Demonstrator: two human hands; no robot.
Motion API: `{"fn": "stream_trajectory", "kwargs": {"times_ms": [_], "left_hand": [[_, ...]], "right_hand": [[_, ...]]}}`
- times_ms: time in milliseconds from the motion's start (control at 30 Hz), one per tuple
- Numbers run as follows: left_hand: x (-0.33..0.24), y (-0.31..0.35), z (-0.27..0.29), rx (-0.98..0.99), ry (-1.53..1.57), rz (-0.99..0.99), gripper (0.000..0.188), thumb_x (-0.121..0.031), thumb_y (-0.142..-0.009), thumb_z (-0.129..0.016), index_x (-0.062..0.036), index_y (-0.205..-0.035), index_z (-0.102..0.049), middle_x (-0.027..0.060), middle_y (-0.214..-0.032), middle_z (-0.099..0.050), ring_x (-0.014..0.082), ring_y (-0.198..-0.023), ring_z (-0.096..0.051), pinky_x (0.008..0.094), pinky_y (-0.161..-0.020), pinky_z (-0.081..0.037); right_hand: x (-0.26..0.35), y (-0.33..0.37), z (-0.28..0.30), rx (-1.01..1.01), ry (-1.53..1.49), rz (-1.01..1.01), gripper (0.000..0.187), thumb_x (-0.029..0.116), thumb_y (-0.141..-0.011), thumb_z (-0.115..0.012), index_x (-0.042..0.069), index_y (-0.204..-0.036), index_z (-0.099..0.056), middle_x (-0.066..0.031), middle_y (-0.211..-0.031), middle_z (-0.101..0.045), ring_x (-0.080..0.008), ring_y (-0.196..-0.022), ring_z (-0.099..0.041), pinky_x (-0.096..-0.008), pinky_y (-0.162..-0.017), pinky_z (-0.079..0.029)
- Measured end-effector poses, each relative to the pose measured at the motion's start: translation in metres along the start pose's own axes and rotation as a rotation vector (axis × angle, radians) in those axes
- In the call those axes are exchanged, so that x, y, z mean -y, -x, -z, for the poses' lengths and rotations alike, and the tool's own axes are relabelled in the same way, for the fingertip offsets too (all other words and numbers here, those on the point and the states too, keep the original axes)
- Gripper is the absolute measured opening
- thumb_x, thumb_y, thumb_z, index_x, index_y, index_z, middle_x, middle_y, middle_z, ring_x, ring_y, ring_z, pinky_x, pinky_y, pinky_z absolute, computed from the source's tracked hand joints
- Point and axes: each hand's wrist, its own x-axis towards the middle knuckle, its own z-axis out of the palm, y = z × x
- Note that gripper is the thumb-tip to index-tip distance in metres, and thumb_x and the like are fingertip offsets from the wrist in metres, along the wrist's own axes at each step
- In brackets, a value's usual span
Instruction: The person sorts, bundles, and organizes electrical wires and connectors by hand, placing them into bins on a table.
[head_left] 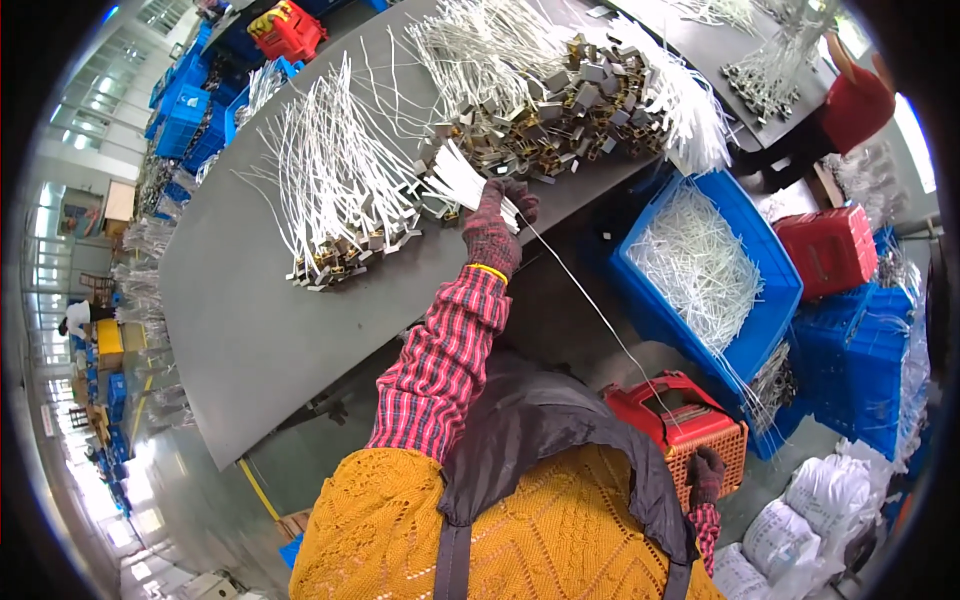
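Note:
My left hand [500, 212], in a dark red and black knit glove, is closed round a bundle of white strips [457, 178] at the table's near edge. A single long white wire [590, 285] trails from that hand down toward a red plastic stool [655, 400]. Just beyond the bundle lies a large heap of small brown and grey metal parts [560, 120] with white wires. Left of it sits a smaller pile of wired parts [350, 240]. My right hand [706, 474], gloved alike, hangs low beside an orange mesh basket [718, 462]; its fingers are too small to make out.
The grey table [240, 320] curves in front of me. To the right stands a blue crate [780, 270] full of white wire pieces, with another blue crate [850, 370] and a red stool [825, 250] beyond. White sacks [825, 495] lie at lower right. A person in red [855, 105] stands far right.

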Motion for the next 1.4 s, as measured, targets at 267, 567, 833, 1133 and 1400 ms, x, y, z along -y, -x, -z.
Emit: {"fn": "stream_trajectory", "kwargs": {"times_ms": [267, 567, 833, 1133, 1400], "left_hand": [[-0.031, -0.002, 0.026, -0.030, -0.060, -0.136, 0.023, -0.024, -0.095, -0.064, -0.0011, -0.100, -0.062, 0.0140, -0.083, -0.069, 0.0281, -0.067, -0.067, 0.0368, -0.052, -0.054], [-0.095, -0.032, 0.094, -0.060, 0.022, -0.120, 0.023, -0.025, -0.097, -0.063, -0.0030, -0.100, -0.063, 0.0131, -0.087, -0.069, 0.0276, -0.070, -0.066, 0.0384, -0.059, -0.055], [-0.084, -0.045, 0.115, 0.040, 0.184, -0.010, 0.033, -0.032, -0.099, -0.059, 0.0002, -0.105, -0.062, 0.0173, -0.093, -0.070, 0.0316, -0.078, -0.068, 0.0445, -0.068, -0.059], [-0.097, -0.040, 0.079, -0.016, 0.265, 0.055, 0.040, -0.036, -0.104, -0.048, 0.0031, -0.104, -0.058, 0.0180, -0.088, -0.066, 0.0326, -0.066, -0.061, 0.0439, -0.057, -0.055], [-0.103, -0.026, 0.071, -0.025, 0.140, -0.012, 0.038, -0.036, -0.101, -0.053, 0.0006, -0.105, -0.060, 0.0156, -0.089, -0.068, 0.0306, -0.068, -0.065, 0.0436, -0.059, -0.057]], "right_hand": [[0.022, -0.008, -0.054, -0.017, 0.016, -0.037, 0.025, 0.015, -0.085, -0.072, 0.009, -0.108, -0.066, -0.0007, -0.068, -0.056, -0.0123, -0.047, -0.049, -0.0273, -0.043, -0.042], [0.132, -0.031, -0.227, 0.364, 0.026, 0.239, 0.025, 0.011, -0.085, -0.070, 0.007, -0.109, -0.067, -0.0013, -0.078, -0.063, -0.0100, -0.056, -0.053, -0.0254, -0.048, -0.044], [0.131, -0.013, -0.181, 0.422, 0.101, 0.181, 0.025, 0.011, -0.083, -0.072, 0.009, -0.107, -0.068, -0.0033, -0.081, -0.067, -0.0107, -0.049, -0.052, -0.0281, -0.042, -0.043], [0.095, -0.022, -0.100, 0.249, 0.117, 0.049, 0.024, 0.010, -0.082, -0.071, 0.009, -0.106, -0.066, -0.0022, -0.071, -0.059, -0.0125, -0.048, -0.052, -0.0274, -0.037, -0.042], [0.080, -0.032, -0.092, 0.196, 0.117, -0.007, 0.031, 0.013, -0.083, -0.072, 0.005, -0.112, -0.066, -0.0022, -0.071, -0.061, -0.0124, -0.045, -0.049, -0.0286, -0.039, -0.040]]}}
